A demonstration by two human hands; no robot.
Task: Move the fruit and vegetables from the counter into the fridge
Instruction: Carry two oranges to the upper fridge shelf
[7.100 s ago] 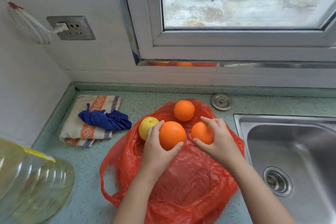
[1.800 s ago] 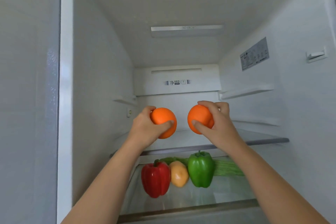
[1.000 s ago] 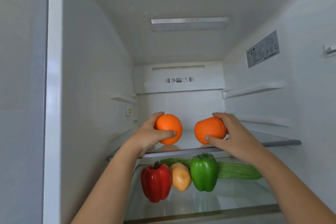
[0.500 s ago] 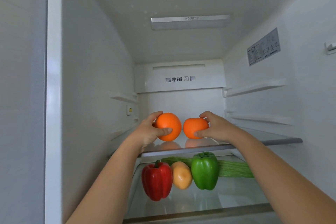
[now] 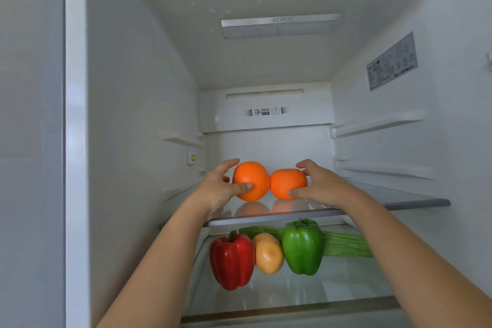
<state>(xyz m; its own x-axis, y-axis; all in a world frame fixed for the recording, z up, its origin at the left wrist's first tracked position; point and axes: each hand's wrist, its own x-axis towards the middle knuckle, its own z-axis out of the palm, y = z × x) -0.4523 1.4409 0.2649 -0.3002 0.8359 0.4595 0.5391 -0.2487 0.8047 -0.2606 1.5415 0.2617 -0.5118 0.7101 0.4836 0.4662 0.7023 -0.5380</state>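
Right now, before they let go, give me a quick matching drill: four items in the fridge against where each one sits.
Items:
1. left orange
2. right orange
3. red pepper
4. green pepper

Places:
A. lower shelf, right of the potato
B. upper shelf, in the right hand
C. lower shelf, leftmost
D. upper shelf, in the left hand

Pairs: 1-D, 2-B, 3-C, 4-A

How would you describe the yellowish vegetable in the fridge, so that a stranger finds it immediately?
Look at the lower glass shelf of the open white fridge. Three items stand in a front row there; the smooth, egg-shaped yellow potato is the middle one, between the glossy red bell pepper and the green bell pepper.
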